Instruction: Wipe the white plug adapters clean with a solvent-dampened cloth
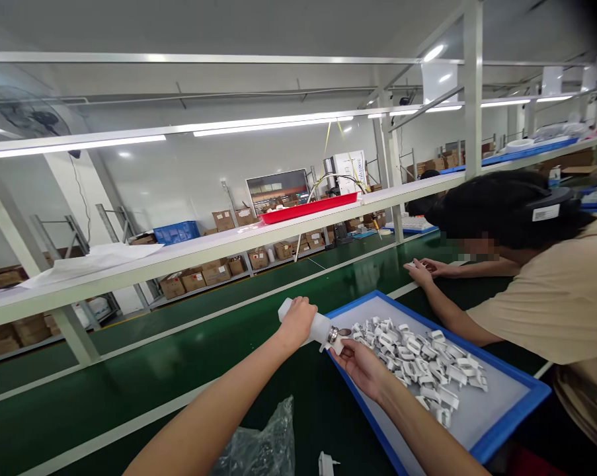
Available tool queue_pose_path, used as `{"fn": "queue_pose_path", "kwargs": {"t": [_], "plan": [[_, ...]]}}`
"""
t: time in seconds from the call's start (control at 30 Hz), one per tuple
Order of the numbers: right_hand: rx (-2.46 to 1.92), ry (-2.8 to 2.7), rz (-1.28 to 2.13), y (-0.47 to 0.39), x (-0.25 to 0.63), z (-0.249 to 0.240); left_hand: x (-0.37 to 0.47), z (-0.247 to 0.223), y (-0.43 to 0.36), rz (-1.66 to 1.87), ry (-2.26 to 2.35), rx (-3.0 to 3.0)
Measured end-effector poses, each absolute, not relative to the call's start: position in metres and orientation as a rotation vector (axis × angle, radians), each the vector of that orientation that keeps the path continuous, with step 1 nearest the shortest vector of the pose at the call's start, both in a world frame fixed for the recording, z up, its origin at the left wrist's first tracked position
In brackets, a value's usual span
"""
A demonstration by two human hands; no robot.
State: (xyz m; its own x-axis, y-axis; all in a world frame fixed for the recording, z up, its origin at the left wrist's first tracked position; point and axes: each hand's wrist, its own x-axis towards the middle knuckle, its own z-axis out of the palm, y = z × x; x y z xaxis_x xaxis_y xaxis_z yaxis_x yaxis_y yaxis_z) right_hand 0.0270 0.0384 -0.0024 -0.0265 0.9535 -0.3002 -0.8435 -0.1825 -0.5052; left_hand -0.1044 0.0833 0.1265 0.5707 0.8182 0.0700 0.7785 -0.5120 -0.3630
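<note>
The left hand [298,320] is closed around a white plastic bottle [312,324], fingers wrapped over its body, the bottle lying sideways with its metal-tipped nozzle pointing toward the other hand. The right hand [360,363] sits just beyond that nozzle, palm up, its fingertips pinching a small white part [338,345] right at the bottle's tip. Spreading out past the right fingers lies a heap of white plastic parts [417,363] on a blue-rimmed tray [506,426], which rests on the green belt [144,377]. Below the left forearm lies a crumpled clear bag [266,446]. Beyond the tray, a co-worker's hand [420,268] rests on the belt edge, well apart from both hands
</note>
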Motion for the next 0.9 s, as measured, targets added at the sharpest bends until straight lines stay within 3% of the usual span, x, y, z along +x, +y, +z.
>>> {"fn": "queue_pose_path", "kwargs": {"t": [0.5, 0.9], "plan": [[-0.685, -0.219, 1.658, 0.041, 0.022, -0.005, -0.108, 0.12, 0.084, 0.117, -1.373, -2.495], [-0.768, -0.196, 1.645, 0.04, 0.021, -0.017, -0.131, 0.077, 0.101, 0.072, -1.594, -2.637]]}}
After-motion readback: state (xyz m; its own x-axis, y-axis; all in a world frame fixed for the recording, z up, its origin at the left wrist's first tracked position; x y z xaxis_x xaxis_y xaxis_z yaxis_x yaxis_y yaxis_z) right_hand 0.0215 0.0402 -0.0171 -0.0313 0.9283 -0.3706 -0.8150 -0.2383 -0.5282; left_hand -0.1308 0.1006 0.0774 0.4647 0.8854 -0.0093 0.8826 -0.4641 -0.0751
